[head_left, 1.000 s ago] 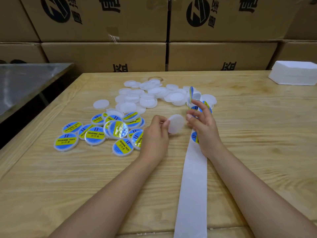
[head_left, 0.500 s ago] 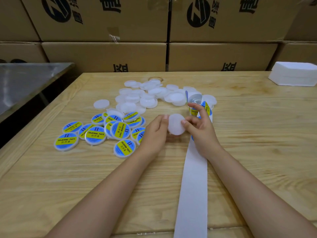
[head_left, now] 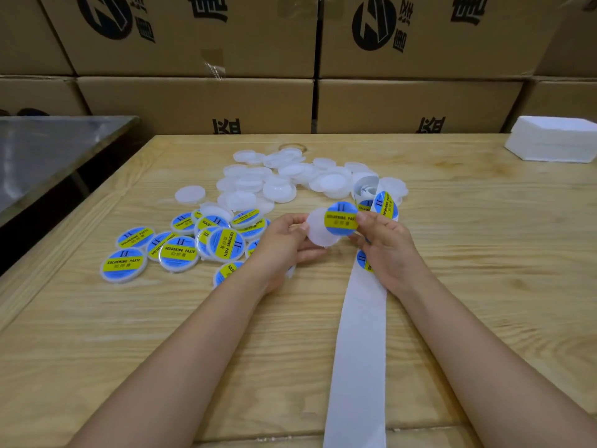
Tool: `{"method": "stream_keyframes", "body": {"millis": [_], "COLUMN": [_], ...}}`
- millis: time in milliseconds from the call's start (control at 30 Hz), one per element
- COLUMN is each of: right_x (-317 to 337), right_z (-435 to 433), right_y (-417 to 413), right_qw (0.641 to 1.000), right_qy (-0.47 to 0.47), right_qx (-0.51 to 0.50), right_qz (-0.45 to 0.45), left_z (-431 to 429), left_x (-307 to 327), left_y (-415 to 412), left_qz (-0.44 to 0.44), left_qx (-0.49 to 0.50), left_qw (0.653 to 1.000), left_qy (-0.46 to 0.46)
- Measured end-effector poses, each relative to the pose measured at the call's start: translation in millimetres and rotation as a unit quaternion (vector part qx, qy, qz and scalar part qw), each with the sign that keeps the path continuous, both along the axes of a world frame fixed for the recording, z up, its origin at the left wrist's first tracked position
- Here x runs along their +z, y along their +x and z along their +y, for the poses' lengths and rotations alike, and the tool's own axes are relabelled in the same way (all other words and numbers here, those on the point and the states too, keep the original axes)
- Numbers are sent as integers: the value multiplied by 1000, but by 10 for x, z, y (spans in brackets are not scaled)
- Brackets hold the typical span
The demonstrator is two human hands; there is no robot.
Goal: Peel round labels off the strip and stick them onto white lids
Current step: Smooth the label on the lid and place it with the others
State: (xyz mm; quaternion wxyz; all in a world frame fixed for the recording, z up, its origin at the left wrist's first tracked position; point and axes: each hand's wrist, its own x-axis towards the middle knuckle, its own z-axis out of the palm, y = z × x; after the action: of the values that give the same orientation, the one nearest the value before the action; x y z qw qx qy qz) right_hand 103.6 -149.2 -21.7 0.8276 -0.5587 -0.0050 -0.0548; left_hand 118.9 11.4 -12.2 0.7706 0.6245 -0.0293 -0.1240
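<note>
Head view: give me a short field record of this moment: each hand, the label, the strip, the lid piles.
left hand: holds a bare white lid by its edge
right hand: pinches a round label at its right edge
label placement: overlaps the lid's upper right, off-centre; stuck or not, cannot tell
strip: bare backing runs toward the camera; labels remain near the right hand
labelled lids: cluster on the table, left of the hands
bare lids: pile beyond the hands
</note>
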Motion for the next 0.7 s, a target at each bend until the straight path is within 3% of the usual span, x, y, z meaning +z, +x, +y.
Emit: {"method": "stream_keyframes", "body": {"millis": [200, 700], "right_x": [1, -33], "right_z": [-24, 3], "right_y": [11, 48], "right_qw": [999, 998], "right_qy": [24, -39], "right_qx": [32, 28], "right_qz": [19, 42], "left_z": [7, 29], "left_x": [-11, -40], "left_y": [6, -4], "left_qz": [-13, -45], "left_qx": [4, -36], "left_qw": [1000, 998], "left_qy": [5, -7]}}
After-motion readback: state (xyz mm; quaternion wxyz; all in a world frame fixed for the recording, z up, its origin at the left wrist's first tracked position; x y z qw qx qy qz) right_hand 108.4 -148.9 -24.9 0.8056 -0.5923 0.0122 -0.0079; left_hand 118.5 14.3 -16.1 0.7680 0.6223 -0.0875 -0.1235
